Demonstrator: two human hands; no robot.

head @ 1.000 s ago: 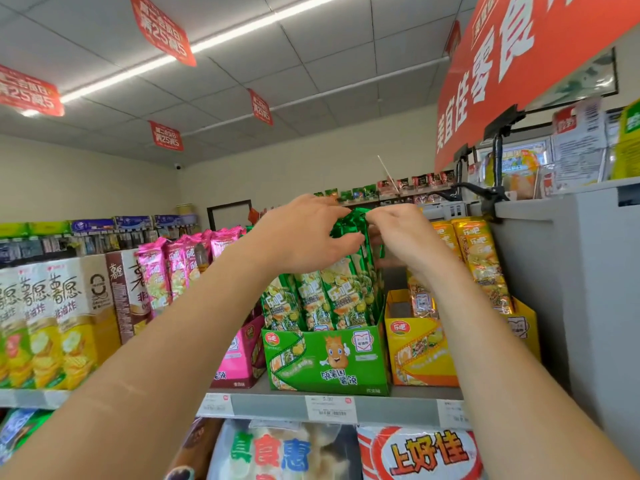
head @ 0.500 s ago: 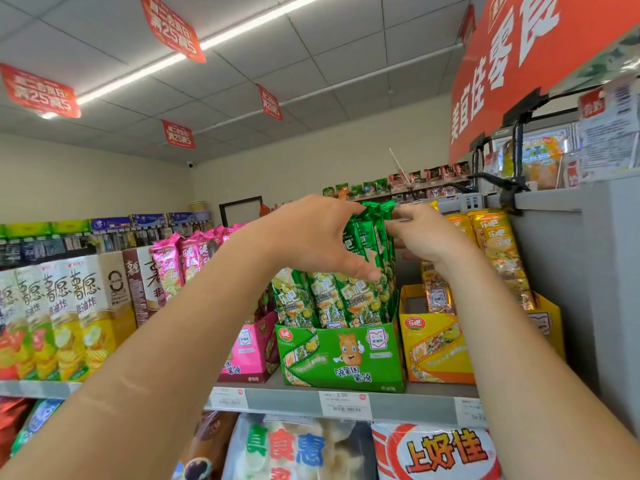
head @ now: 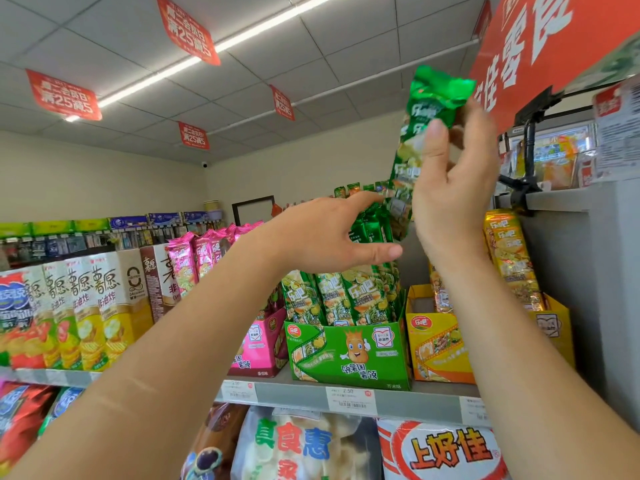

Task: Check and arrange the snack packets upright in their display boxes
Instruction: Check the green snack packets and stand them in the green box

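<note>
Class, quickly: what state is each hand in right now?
Left hand: open, fingers straight, by the boxed green packets.
Right hand: pinching one green snack packet, held aloft.

**Foil, card and matt grey shelf**

The packet (head: 438, 90) pinched in the right hand (head: 453, 188) is shiny green foil film, and its crimped top is creased and catches the light. The green packets (head: 332, 299) standing in the green box (head: 349, 355) are the same smooth, glossy film, as are the pink packets (head: 183, 265) and yellow packets (head: 509, 258). The green box, pink box (head: 263, 344) and yellow box (head: 436, 344) look like printed card with a slight sheen. The shelf (head: 415, 401) has a smooth, matt grey front edge, seemingly metal, carrying white paper price tags (head: 349, 398). The cartons (head: 104, 306) towards its left end are satin printed card. The clamp (head: 526, 157) looks like matt black plastic. The bags (head: 443, 452) under the shelf are glossy plastic film.
</note>
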